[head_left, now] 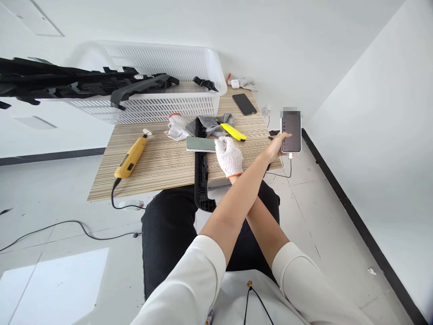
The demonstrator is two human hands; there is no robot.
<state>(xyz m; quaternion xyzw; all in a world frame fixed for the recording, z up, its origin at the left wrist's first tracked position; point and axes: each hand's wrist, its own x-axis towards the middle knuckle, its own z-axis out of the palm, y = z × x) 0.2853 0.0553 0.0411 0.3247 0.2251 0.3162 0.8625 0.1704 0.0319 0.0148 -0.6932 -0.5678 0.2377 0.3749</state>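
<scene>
My arms are crossed over my lap. My left hand [276, 146], bare, reaches to the right past the table edge and holds up a white-framed phone [291, 132] with a cable plugged in at its bottom. My right hand [229, 156] wears a white knit glove and its curled fingers grip the right end of a grey-green phone [200, 144] lying flat on the wooden table [158, 162]. That phone lies across a long black plastic part [201, 180] that overhangs the table's near edge.
A yellow rotary tool [131, 157] with a cord lies at the left. A yellow utility knife [233, 131], grey cloth [213, 124] and spare white glove [176, 127] lie behind. A white basket [189, 106] holds black plastic parts [101, 83]. A dark phone [244, 104] lies far right.
</scene>
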